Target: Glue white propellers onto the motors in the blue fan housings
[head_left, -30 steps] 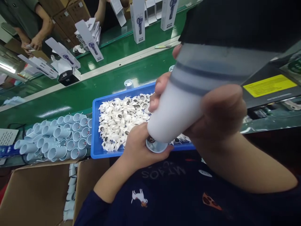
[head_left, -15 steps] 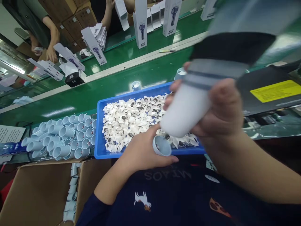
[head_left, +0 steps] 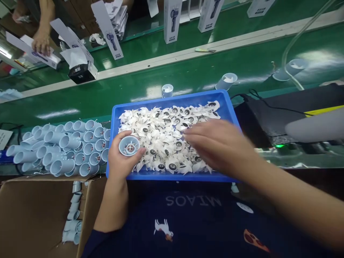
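My left hand (head_left: 122, 157) is closed around a light-blue fan housing (head_left: 129, 146). The open end of this short tube faces up, showing a round hub with reddish and metallic parts inside. It is held over the left part of a blue tray (head_left: 228, 107) heaped with white fan blades (head_left: 161, 143), several with dark round centres. Over the right part of the tray, my right hand (head_left: 215, 143) points its fingers down at the blades. Motion smears it, and whatever its fingertips may pinch is hidden.
Many light-blue housings (head_left: 61, 147) are piled left of the tray. A cardboard box (head_left: 32, 215) with more stands below. Behind the tray, housings stand on the green bench (head_left: 129, 86). White cartons (head_left: 172, 21) and a co-worker's hand (head_left: 41, 43) are farther back. A whitish cylinder (head_left: 317, 125) is at right.
My right hand has let go of the large whitish cylinder and moved down over the blades. My left hand has shifted left with the housing, turning its opening upward.
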A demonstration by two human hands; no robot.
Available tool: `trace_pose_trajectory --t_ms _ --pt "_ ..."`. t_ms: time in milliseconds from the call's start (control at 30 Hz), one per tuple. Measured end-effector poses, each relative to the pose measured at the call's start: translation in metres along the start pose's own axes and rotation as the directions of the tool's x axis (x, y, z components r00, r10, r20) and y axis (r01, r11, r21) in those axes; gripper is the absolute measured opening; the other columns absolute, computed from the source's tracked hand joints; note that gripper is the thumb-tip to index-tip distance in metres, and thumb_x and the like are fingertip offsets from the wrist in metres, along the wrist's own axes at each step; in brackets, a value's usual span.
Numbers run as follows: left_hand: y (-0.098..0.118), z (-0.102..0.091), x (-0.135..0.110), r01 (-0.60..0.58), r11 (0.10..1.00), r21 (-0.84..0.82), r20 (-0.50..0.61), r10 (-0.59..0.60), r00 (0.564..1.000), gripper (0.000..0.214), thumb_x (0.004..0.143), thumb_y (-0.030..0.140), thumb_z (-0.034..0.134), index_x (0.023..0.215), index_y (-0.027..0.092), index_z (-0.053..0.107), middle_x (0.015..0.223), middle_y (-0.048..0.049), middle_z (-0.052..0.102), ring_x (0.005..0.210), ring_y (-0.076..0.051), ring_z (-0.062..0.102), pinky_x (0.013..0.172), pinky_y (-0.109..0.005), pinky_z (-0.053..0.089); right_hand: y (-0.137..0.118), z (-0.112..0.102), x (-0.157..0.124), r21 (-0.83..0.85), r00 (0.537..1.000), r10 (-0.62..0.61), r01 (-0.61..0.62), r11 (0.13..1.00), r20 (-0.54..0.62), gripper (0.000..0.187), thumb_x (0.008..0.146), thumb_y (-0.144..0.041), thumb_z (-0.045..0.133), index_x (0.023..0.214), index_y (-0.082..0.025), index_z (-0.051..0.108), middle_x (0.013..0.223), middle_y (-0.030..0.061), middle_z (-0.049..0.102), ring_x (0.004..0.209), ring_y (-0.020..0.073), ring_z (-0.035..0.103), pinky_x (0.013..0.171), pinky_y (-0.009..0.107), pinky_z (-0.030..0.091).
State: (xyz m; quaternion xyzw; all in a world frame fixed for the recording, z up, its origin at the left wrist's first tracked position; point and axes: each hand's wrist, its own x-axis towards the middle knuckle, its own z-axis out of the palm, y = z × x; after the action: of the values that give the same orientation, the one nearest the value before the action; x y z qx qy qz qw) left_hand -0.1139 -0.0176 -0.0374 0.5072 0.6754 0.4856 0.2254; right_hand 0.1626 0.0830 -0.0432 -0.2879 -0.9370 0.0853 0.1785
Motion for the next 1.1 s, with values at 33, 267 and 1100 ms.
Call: trace_pose_trajectory --t_ms 33,267,1100 --pt "0.002 0.004 -0.001 -0.004 1.000 -0.008 0.019 0.004 1.000 0.058 0.068 0.045 0.084 0.116 0.021 0.060 0.097 -0.0059 0.074 0.086 -0.021 0.071 0.082 -0.034 0.057 -0.001 0.012 0.016 -0.051 0.993 -0.010 0.016 0.999 0.117 0.028 0.096 -0.014 0.055 0.119 -0.021 0.067 0.124 0.0053 0.065 0.115 0.0230 0.058 0.099 0.042 0.046" --pt "-0.009 -0.010 -0.017 0.028 1.000 0.009 -0.039 -0.027 0.999 0.059 0.068 0.045 0.084 0.117 0.020 0.060 0.099 -0.0067 0.074 0.092 -0.023 0.072 0.087 -0.036 0.057 0.024 0.034 0.061 -0.243 0.914 0.011 0.096 0.965 0.405 0.023 0.088 -0.005 0.056 0.098 -0.016 0.074 0.113 0.0090 0.067 0.105 0.0280 0.058 0.086 0.039 0.039" --pt "0.010 0.021 -0.016 -0.065 0.996 0.063 0.120 0.057 0.991 0.051 0.068 0.046 0.085 0.107 0.023 0.061 0.102 -0.0047 0.070 0.096 -0.024 0.069 0.085 -0.038 0.054 0.024 0.031 0.037 0.049 0.967 0.173 -0.185 0.981 0.185 0.029 0.096 -0.026 0.040 0.112 -0.014 0.061 0.125 0.0168 0.055 0.116 0.0314 0.046 0.104 0.053 0.030"
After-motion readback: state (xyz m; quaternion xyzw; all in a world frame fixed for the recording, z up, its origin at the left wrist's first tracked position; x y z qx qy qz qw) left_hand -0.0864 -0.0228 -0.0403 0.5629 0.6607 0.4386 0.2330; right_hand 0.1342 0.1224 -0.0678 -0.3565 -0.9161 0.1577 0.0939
